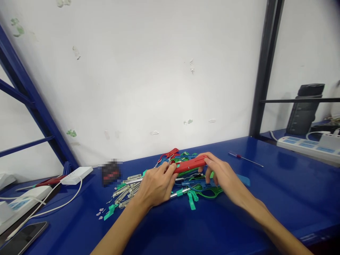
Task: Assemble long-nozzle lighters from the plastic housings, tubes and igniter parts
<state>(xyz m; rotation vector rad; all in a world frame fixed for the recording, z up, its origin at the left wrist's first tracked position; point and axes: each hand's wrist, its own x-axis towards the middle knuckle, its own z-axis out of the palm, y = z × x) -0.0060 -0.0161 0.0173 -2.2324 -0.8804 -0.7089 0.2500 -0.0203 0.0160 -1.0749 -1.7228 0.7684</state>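
A long red plastic piece [190,164] is held raised just above the pile, lying roughly crosswise between both hands. The left hand [158,182] grasps its near-left end, fingers closed around it; the right hand [221,173] has its far end between thumb and fingertips, the other fingers curled below. Holding it at both ends probably steadies it and leaves its slotted middle in plain sight. Beneath and behind lie loose green handles [211,192], blue pieces [243,180] and another red part [170,153], so the heap leaves little room to set anything down directly under the hands. Metal parts [124,194] are bunched left of the left hand, perhaps to keep them apart from the plastic, with a teal clip [110,211] and pale scraps [100,213] beside them. On the bench [287,187], a screwdriver [245,159] rests beyond the right hand, seemingly within reach. A white cable [75,196] loops across the left side near a phone [25,239], well apart from the hands.
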